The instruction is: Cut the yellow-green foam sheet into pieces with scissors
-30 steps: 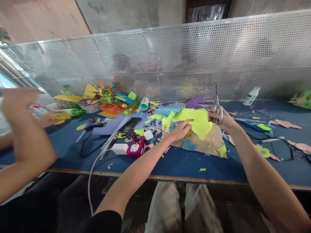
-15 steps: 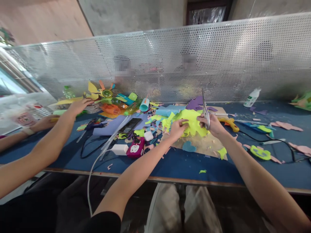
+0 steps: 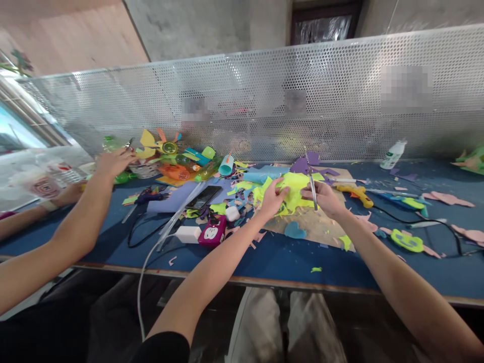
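the left hand [image 3: 272,200] has its grip pinched on the yellow paper [image 3: 295,190], over the far part of the brown sheet [image 3: 316,228] on the counter [image 3: 260,267], while the right hand [image 3: 328,199] has its grip wrapped around scissors [image 3: 312,187] so near that a slip could tear the paper.

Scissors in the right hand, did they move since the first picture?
Yes. The scissors moved to the left: they are now farther from the white bottle, which stayed in its place on the table.
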